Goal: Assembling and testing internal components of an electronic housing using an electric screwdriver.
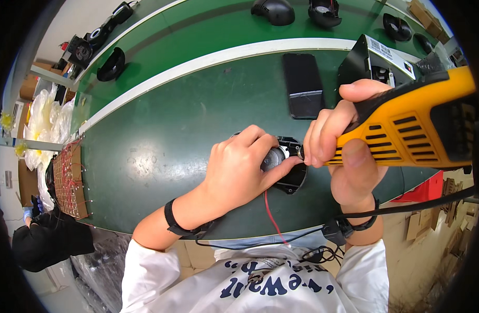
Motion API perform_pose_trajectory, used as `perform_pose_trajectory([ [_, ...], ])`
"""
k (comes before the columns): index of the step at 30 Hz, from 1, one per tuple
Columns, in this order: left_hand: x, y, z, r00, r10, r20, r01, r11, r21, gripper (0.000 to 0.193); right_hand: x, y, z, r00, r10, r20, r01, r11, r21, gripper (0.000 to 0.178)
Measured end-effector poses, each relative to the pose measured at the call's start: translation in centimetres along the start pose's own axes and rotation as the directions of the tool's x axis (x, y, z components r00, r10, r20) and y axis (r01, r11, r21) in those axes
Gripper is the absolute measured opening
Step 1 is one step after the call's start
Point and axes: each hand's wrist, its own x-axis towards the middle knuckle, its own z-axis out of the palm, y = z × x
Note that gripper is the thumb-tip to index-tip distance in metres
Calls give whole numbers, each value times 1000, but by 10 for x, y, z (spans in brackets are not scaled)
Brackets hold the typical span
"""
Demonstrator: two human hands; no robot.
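My left hand is closed over a black plastic housing lying on the green table, its thumb and fingers pressed around a round silver part inside it. A red wire trails from the housing toward my body. In my right hand is a yellow and black power screwdriver, held nearly level with its tip pointing left. That tip reaches the right side of the housing, close to my left thumb. My fingers partly hide the contact point.
A black phone lies beyond my hands, beside a black metal box. Black curved shells sit on the green belt behind a white rail. A carton with red wires stands left, near another person. A black cable crosses at right.
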Motion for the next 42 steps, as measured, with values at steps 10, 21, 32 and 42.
perform_pose_trajectory([
  [10, -21, -32, -19, 952, 288, 99, -271, 950, -155, 31, 2, -12, -2, 994, 105, 27, -106, 993, 50, 58],
  [21, -36, -32, 1, 923, 382, 42, -383, 923, 34, 34, 4, -19, -7, 963, 217, 160, -220, 976, -2, 60],
  [32, -46, -38, 9, 962, 272, -21, -272, 962, 6, 44, 5, 4, 6, 965, 245, 92, -246, 969, -1, 60],
  [42, -46, -41, 11, 981, 168, -98, -187, 953, -237, 47, 1, 7, 12, 967, 231, 107, -231, 973, -8, 60],
])
